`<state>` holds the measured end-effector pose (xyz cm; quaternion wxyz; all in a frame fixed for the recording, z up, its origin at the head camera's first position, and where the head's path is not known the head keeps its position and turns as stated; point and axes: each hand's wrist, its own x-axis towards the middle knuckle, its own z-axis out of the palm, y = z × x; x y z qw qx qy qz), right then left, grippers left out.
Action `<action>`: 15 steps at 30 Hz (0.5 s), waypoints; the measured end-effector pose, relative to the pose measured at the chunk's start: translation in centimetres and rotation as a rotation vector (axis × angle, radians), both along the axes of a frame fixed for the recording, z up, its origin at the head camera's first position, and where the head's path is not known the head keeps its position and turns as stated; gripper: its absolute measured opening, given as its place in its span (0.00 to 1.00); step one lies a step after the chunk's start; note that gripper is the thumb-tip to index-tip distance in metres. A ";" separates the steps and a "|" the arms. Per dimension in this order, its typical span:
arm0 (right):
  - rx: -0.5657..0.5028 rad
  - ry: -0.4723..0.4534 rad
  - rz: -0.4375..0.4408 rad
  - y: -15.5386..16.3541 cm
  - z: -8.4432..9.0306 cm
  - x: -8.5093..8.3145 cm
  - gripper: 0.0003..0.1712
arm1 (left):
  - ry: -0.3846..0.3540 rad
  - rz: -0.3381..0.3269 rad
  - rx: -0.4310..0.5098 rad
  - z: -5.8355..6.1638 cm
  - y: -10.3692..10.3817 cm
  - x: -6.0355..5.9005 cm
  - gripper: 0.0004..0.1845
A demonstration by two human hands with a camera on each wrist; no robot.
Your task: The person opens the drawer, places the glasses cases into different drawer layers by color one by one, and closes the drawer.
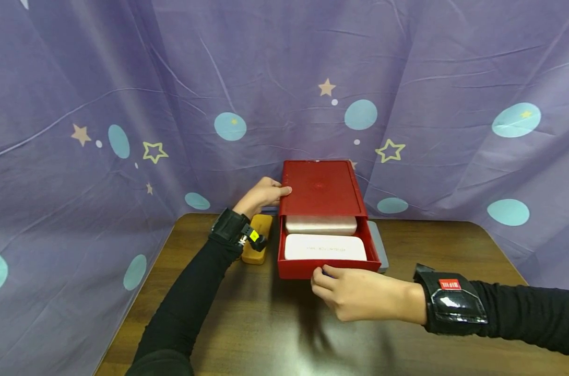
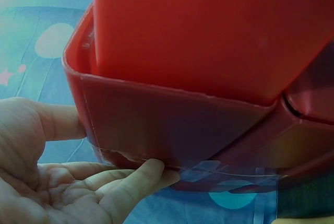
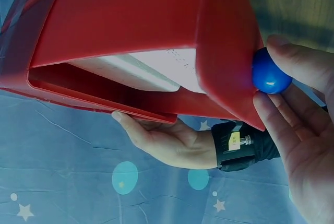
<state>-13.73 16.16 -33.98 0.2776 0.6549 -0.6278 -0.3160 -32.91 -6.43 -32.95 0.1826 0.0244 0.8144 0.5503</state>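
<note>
A red box [image 1: 319,190] stands at the middle back of the brown wooden surface [image 1: 444,250], its drawer [image 1: 329,266] slid out toward the person. The right hand [image 1: 355,292] is at the drawer's front wall, its fingers [image 3: 292,62] curled around a small blue knob [image 3: 269,75] and pinching it. The left hand [image 1: 261,196] rests against the box's left side, fingers [image 2: 141,179] nearly straight and pressed to the red wall, thumb on the top edge.

Inside the drawer lie a white case [image 1: 325,247] in front and a pale pink case [image 1: 321,224] behind it, partly under the box's top. The white case bears a line of small print, too fine to read. The black band on the right wrist [image 1: 449,305] carries a red tag with white letters, also unreadable.

A yellow-brown block [image 1: 258,237] lies just left of the box, behind the left wrist, and a grey flat thing [image 1: 378,245] shows along the box's right side. A purple curtain [image 1: 125,104] with stars and pale blue dots hangs behind and round the surface.
</note>
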 end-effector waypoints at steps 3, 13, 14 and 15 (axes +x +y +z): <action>0.002 -0.004 -0.004 0.0 0.1 -0.1 0.05 | 0.007 -0.005 -0.007 0.0 0.0 0.1 0.20; 0.004 -0.025 -0.015 0.0 0.2 -0.1 0.05 | 0.019 -0.014 -0.021 0.0 -0.1 0.2 0.20; 0.001 -0.023 -0.013 0.0 0.2 -0.2 0.05 | 0.020 -0.013 -0.020 0.0 -0.1 0.2 0.20; -0.001 -0.023 -0.012 0.0 0.2 -0.2 0.05 | 0.020 -0.012 -0.019 0.0 -0.1 0.2 0.19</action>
